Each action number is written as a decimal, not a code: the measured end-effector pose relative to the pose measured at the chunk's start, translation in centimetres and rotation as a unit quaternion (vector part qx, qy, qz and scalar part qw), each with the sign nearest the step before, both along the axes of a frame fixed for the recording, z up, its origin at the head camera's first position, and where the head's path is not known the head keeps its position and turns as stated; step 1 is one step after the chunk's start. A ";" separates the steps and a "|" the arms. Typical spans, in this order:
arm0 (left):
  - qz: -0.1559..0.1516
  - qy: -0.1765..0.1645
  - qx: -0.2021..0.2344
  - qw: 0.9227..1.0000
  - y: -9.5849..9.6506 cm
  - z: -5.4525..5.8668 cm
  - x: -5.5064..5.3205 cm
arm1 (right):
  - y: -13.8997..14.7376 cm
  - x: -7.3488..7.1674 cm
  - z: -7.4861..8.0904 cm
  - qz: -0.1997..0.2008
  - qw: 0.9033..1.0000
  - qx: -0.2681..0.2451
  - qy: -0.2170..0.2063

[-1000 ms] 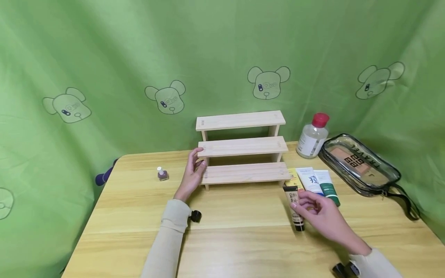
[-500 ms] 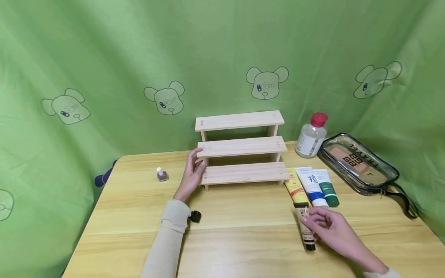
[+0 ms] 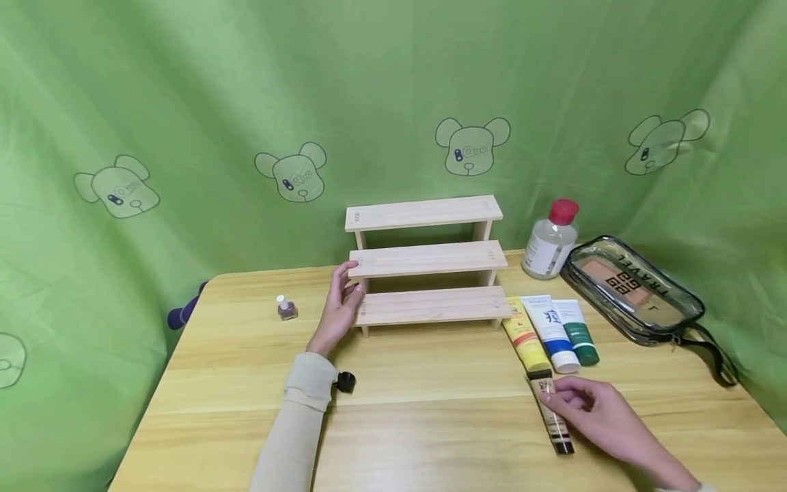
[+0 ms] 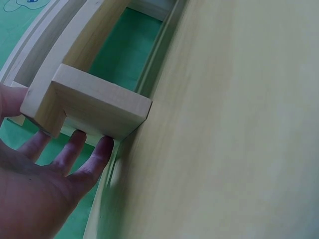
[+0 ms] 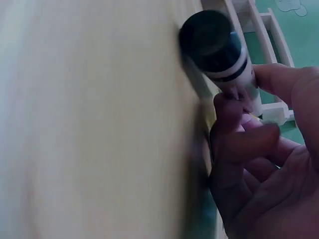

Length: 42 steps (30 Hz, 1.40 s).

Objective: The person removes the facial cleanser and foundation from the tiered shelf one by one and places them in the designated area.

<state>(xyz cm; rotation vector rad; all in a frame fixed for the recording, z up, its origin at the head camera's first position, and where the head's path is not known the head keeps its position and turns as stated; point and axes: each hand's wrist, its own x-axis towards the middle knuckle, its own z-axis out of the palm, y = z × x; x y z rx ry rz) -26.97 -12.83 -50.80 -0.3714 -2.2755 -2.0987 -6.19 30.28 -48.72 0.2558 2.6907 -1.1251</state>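
A three-tier wooden display stand (image 3: 430,307) stands at the back of the table. My left hand (image 3: 335,316) holds its left end, thumb by the lowest tier and a finger at the middle tier's edge; in the left wrist view, fingertips touch the side support (image 4: 99,102). My right hand (image 3: 599,413) pinches a small beige cosmetic tube (image 3: 551,412) between thumb and fingers, black cap toward me. Just beyond it lie a yellow tube (image 3: 525,335), a white-and-blue tube (image 3: 551,335) and a white-and-green tube (image 3: 578,331), side by side. Whether the beige tube touches the table I cannot tell.
A clear bottle with a red cap (image 3: 549,249) stands right of the stand. A transparent travel pouch (image 3: 667,311) lies at the right with a pink item inside. A purple nail polish bottle (image 3: 287,311) is at the left. Green curtain (image 3: 393,102) hangs behind the table.
My right hand has drawn the beige tube toward me and slightly right, uncovering the yellow and white-and-blue tubes. My left hand has stayed at the stand.
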 end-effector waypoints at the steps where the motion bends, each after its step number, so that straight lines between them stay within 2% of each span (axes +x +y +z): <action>1: -0.001 0.000 0.000 1.000 0.0 0.0 0.0 | 0.1 0.1 -0.1 0.000 1.000 0.002 0.006; 12: -0.009 0.000 0.002 1.000 -0.1 0.1 0.0 | 0.3 0.4 -0.2 -0.016 0.996 0.060 0.068; 15: -0.008 0.000 0.003 1.000 -0.1 0.1 0.0 | 0.2 0.4 -0.1 -0.020 0.995 0.061 0.073; 19: -0.008 0.002 0.006 1.000 -0.1 0.1 -0.1 | 0.3 0.2 0.0 -0.023 0.997 0.052 0.054; 25: -0.009 0.000 0.011 1.000 0.0 0.1 -0.1 | 0.3 0.0 0.1 -0.017 0.998 0.047 0.047; 42: -0.007 -0.006 0.011 1.000 0.0 0.2 0.1 | 0.3 0.3 0.4 -0.009 0.991 0.066 0.119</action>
